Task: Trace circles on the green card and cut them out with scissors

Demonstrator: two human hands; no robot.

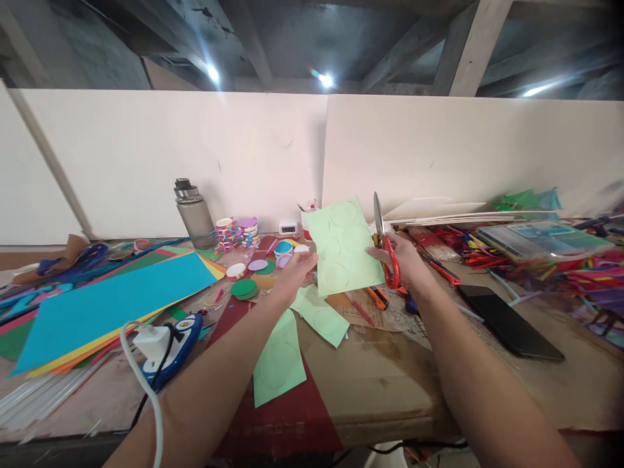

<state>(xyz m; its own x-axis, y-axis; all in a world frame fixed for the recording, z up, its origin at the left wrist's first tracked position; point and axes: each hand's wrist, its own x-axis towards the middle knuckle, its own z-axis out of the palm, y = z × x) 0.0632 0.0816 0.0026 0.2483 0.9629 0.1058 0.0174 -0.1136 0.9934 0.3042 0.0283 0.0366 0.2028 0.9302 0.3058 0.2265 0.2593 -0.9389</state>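
A light green sheet of paper with several drawn circles is held up above the table. My left hand pinches its left edge. At the sheet's right edge is my right hand, closed around the red handles of a pair of scissors, with the blades pointing up. Its fingertips also seem to touch the paper. Below lie two cut pieces of the same green paper, one piece near the front and another piece just behind it, both marked with circles.
Coloured paper sheets and a blue power strip with a white plug lie left. Behind are a grey bottle, paper discs and a small white clock. A black phone and a plastic box lie right.
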